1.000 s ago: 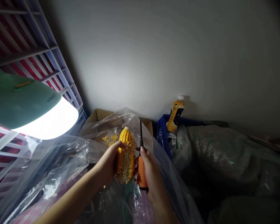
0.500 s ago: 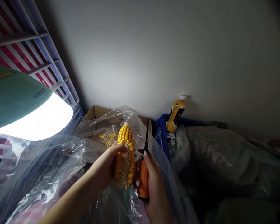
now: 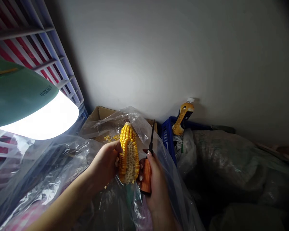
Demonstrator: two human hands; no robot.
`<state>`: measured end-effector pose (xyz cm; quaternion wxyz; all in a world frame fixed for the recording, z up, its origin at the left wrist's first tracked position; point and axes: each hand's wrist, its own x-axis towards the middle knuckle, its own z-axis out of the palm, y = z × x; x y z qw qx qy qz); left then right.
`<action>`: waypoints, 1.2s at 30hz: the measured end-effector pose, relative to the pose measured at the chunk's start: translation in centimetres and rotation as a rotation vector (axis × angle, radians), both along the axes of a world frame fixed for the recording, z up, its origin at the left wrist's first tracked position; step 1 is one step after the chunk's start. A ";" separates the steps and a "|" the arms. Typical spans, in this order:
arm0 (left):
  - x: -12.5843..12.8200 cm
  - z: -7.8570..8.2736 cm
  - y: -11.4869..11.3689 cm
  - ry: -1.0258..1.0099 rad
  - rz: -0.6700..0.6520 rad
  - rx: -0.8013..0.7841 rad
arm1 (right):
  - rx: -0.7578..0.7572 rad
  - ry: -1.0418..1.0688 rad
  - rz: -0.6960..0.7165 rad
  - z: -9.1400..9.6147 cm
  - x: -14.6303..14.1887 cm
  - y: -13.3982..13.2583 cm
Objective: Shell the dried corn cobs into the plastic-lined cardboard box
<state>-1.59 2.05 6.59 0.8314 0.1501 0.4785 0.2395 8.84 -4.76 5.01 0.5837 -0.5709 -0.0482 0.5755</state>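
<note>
My left hand (image 3: pixel 105 163) is wrapped round a yellow corn cob (image 3: pixel 128 150) and holds it upright; a strip down its front is bare of kernels. Just right of the cob, my right hand (image 3: pixel 154 179) grips the orange handle of a screwdriver (image 3: pixel 148 166), its dark shaft pointing up beside the cob. Both hands hover over a clear plastic bag (image 3: pixel 96 150). Behind them loose kernels (image 3: pixel 111 137) lie on plastic in an open cardboard box (image 3: pixel 98 113).
A lit lamp with a green head (image 3: pixel 26 102) hangs at the left before a white slatted crate wall (image 3: pixel 38 41). A blue basket (image 3: pixel 167 136) with an orange bottle (image 3: pixel 182 116) stands by the grey wall. Dark bagged bundles (image 3: pixel 231 163) fill the right.
The cob has turned in my left hand, so the stripped strip faces me more squarely, and it sits a little higher. The screwdriver has stayed close beside it.
</note>
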 end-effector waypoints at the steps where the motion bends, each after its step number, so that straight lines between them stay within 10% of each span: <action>1: 0.0 -0.1 0.1 0.002 -0.002 -0.015 | -0.003 -0.022 -0.001 0.0 -0.1 0.1; 24: 0.7 -0.2 0.3 0.094 0.200 -0.071 | -0.039 -0.147 0.279 0.2 -0.9 0.0; 36: 0.4 0.5 0.2 0.040 0.151 -0.005 | 0.091 -0.046 0.046 -0.5 -0.4 1.5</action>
